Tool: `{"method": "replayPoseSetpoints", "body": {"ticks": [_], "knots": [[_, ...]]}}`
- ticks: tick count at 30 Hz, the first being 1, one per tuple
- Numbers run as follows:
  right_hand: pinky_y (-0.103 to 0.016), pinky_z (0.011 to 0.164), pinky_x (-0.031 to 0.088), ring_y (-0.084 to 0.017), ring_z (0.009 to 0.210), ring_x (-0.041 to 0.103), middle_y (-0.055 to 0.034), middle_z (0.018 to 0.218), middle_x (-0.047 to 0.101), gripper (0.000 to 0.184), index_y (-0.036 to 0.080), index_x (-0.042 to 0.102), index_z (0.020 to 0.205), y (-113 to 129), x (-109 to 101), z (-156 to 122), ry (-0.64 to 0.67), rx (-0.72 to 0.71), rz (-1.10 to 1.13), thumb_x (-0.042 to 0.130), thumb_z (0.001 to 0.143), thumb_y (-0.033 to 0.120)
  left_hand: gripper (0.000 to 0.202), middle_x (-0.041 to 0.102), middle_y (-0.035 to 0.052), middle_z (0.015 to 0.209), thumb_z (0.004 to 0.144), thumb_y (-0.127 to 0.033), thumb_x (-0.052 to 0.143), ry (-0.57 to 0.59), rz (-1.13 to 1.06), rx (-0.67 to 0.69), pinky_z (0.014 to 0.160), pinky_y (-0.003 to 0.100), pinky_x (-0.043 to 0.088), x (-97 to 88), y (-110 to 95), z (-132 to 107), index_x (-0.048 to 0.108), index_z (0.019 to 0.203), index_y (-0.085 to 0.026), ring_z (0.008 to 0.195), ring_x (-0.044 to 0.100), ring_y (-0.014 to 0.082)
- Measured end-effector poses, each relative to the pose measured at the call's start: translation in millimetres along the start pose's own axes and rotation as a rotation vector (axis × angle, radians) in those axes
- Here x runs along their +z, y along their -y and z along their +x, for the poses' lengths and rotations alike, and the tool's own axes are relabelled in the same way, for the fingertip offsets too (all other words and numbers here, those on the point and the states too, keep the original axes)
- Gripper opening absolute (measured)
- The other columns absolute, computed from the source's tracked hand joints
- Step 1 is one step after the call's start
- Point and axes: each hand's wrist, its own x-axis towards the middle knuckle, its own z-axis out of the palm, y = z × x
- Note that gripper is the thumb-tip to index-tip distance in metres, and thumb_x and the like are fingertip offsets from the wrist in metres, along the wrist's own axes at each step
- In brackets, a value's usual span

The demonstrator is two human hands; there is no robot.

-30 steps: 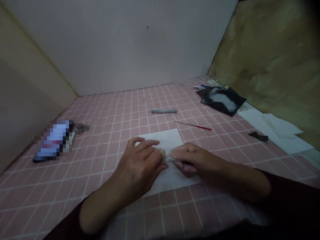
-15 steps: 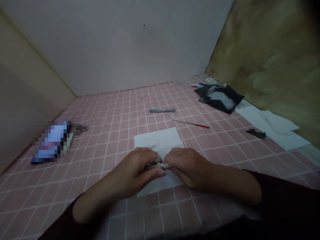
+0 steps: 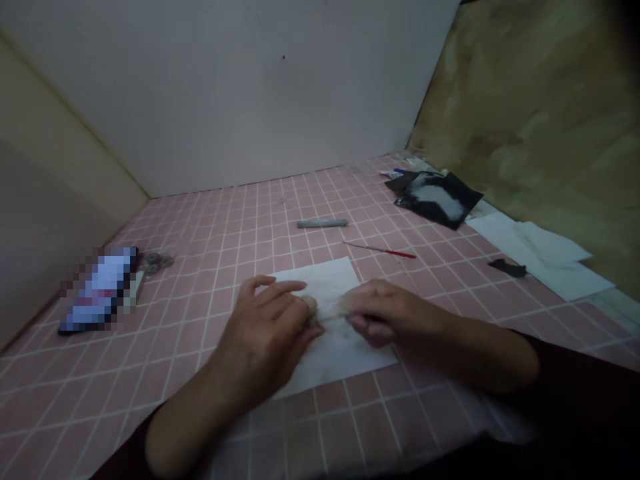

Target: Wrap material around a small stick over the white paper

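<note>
White paper (image 3: 333, 283) lies flat on a pink-tiled worktop (image 3: 210, 373), and over it the left hand (image 3: 263, 337) and right hand (image 3: 385, 313) meet near the middle. The right hand pinches a thin pale strip (image 3: 330, 319) between thumb and fingers; the left hand's fingers curl toward the strip's other end, their grip hidden. Too hard a pull could tear the strip, and the unweighted paper could slide on the tiles. Beyond lie a grey stick (image 3: 323, 223), a red-handled needle (image 3: 383, 251) and a black sheet (image 3: 435, 200) smeared white. No writing is legible; a pixelated block (image 3: 100, 290) near the left wall hides whatever it is.
</note>
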Motion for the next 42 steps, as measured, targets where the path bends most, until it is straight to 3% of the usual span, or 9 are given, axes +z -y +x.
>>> {"method": "replayPoseSetpoints", "body": {"ticks": [3, 8, 12, 16, 25, 32, 34, 37, 42], "knots": [[-0.021, 0.041, 0.020, -0.006, 0.039, 0.024, 0.0079, 0.044, 0.030, 0.039, 0.018, 0.044, 0.059, 7.1, -6.1, -5.4, -0.066, -0.173, -0.209, 0.040, 0.092, 0.038, 0.012, 0.068, 0.0058, 0.095, 0.087, -0.026, 0.059, 0.012, -0.090, -0.099, 0.088, 0.040, 0.039, -8.1, 13.3, -0.6, 0.058, 0.095, -0.017, 0.101, 0.061, 0.0240], [-0.027, 0.060, 0.034, -0.013, 0.061, 0.046, -0.0012, 0.064, 0.050, 0.026, 0.016, 0.052, 0.071, -4.3, 2.5, -8.0, -0.085, -0.703, -1.018, 0.039, 0.093, 0.022, 0.023, 0.066, 0.0018, 0.086, 0.094, -0.034, 0.046, 0.346, -0.428, -0.203, 0.071, 0.028, 0.045, -11.4, 17.5, 2.3, 0.061, 0.089, -0.018, 0.079, 0.061, 0.0158], [-0.027, 0.059, 0.034, -0.014, 0.061, 0.045, -0.0026, 0.065, 0.053, 0.023, 0.015, 0.053, 0.072, -20.2, 12.2, -1.5, -0.047, -0.860, -1.178, 0.040, 0.091, 0.016, 0.027, 0.064, 0.0014, 0.080, 0.093, -0.038, 0.048, 0.465, -0.543, -0.180, 0.069, 0.027, 0.045, -6.3, 5.9, 5.2, 0.060, 0.081, -0.017, 0.074, 0.059, 0.0147], [-0.025, 0.061, 0.036, -0.012, 0.061, 0.047, -0.0010, 0.068, 0.054, 0.023, 0.015, 0.053, 0.074, -19.0, 15.5, 1.5, -0.021, -0.705, -1.011, 0.040, 0.092, 0.018, 0.016, 0.065, 0.0028, 0.083, 0.092, -0.030, 0.052, 0.359, -0.446, -0.135, 0.083, 0.035, 0.042, 1.6, -3.7, 4.4, 0.058, 0.083, -0.018, 0.092, 0.060, 0.0201], [-0.019, 0.041, 0.022, -0.005, 0.038, 0.029, 0.0071, 0.040, 0.036, 0.037, 0.016, 0.049, 0.056, -7.3, 15.3, 1.6, 0.038, -0.003, -0.137, 0.045, 0.088, 0.033, 0.011, 0.069, 0.0053, 0.083, 0.089, -0.021, 0.056, 0.052, -0.052, 0.016, 0.099, 0.048, 0.030, 10.7, -13.2, -0.1, 0.055, 0.079, -0.016, 0.109, 0.060, 0.0249], [-0.019, 0.038, 0.014, -0.004, 0.035, 0.017, 0.0102, 0.036, 0.028, 0.033, 0.017, 0.046, 0.056, -0.4, 2.0, 0.4, 0.026, 0.133, 0.222, 0.053, 0.083, 0.034, 0.005, 0.072, 0.0040, 0.086, 0.088, -0.021, 0.058, -0.021, 0.075, 0.017, 0.099, 0.049, 0.032, 3.9, -3.9, 0.9, 0.059, 0.091, -0.018, 0.110, 0.061, 0.0263], [-0.020, 0.038, 0.013, -0.005, 0.035, 0.017, 0.0101, 0.037, 0.027, 0.035, 0.018, 0.043, 0.056, 4.0, -3.5, -1.5, 0.015, 0.081, 0.178, 0.050, 0.085, 0.037, 0.007, 0.072, 0.0044, 0.088, 0.087, -0.021, 0.059, -0.031, 0.074, -0.016, 0.099, 0.049, 0.032, -0.4, 3.6, -0.4, 0.059, 0.093, -0.018, 0.111, 0.060, 0.0275], [-0.021, 0.043, 0.024, -0.006, 0.039, 0.029, 0.0073, 0.043, 0.034, 0.036, 0.017, 0.048, 0.062, 5.4, -5.8, -5.9, -0.014, -0.152, -0.228, 0.041, 0.092, 0.036, 0.011, 0.070, 0.0053, 0.094, 0.088, -0.027, 0.057, 0.047, -0.117, -0.091, 0.093, 0.044, 0.040, -6.3, 12.4, -1.2, 0.059, 0.095, -0.018, 0.108, 0.060, 0.0260], [-0.028, 0.062, 0.036, -0.014, 0.063, 0.047, -0.0024, 0.066, 0.053, 0.028, 0.016, 0.053, 0.073, -8.4, 3.4, -6.5, -0.048, -0.730, -1.026, 0.038, 0.094, 0.024, 0.027, 0.065, 0.0017, 0.085, 0.095, -0.035, 0.044, 0.390, -0.535, -0.232, 0.067, 0.026, 0.047, -10.4, 14.1, 1.5, 0.061, 0.084, -0.017, 0.077, 0.061, 0.0148]]}}
